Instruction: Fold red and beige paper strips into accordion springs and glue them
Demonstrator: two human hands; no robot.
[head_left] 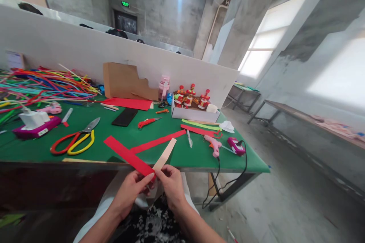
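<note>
My left hand (135,188) pinches the near end of a flat red strip (125,152), which slants away to the upper left over the table edge. Close beside it, my right hand (171,184) pinches the lower end of a pale peach strip (165,154) that points to the upper right. The two strips meet in a V between my fingertips; whether they are joined there I cannot tell. Beyond them, another red strip (159,141) lies on the green table. Large scissors with one red and one yellow handle (74,143) rest to the left.
A pink glue gun (213,145) with a trailing cord lies right, near a purple power block (236,146). A white box (194,114) holds red and yellow figures. Further left are a black phone (124,117), a red-handled knife (146,122) and a heap of coloured pipe cleaners (54,85).
</note>
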